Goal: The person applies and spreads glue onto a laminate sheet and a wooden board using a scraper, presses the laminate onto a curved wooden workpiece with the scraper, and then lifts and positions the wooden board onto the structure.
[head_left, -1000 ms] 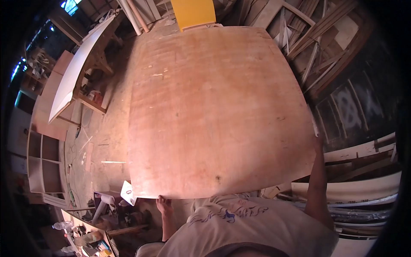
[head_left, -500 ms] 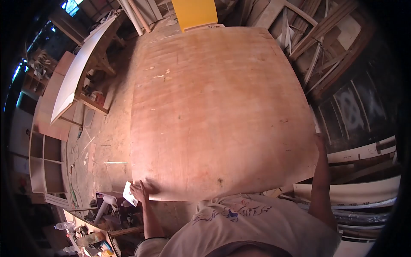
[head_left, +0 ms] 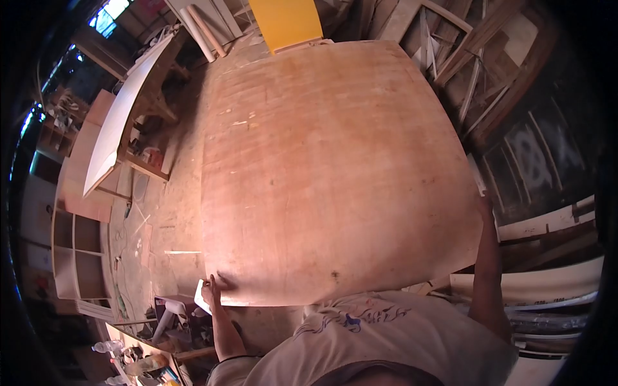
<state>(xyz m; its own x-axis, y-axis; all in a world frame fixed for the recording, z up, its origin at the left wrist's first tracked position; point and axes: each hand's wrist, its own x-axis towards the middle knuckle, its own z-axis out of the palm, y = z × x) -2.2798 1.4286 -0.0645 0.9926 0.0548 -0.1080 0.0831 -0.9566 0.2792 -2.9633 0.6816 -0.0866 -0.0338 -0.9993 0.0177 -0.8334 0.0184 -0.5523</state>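
Note:
A large reddish-brown plywood sheet fills the middle of the head view, its near edge close to my shirt. At its near left corner is my left hand, closed on a small white flat piece, with the thumb side against the sheet's edge. What the white piece is, I cannot make out. My right hand is closed at the sheet's right edge, the arm stretched forward; part of its fingers is hidden.
A white-topped workbench stands at the left, near an open shelf unit. Beyond the sheet is a yellow panel. Wooden frames and offcuts lean at the right. Bottles and tools cover a small table at the lower left.
The view has shifted slightly, so the surroundings sit a little further right and lower. My left hand's fingers have drawn in around the white piece. My right hand stays at the sheet's edge.

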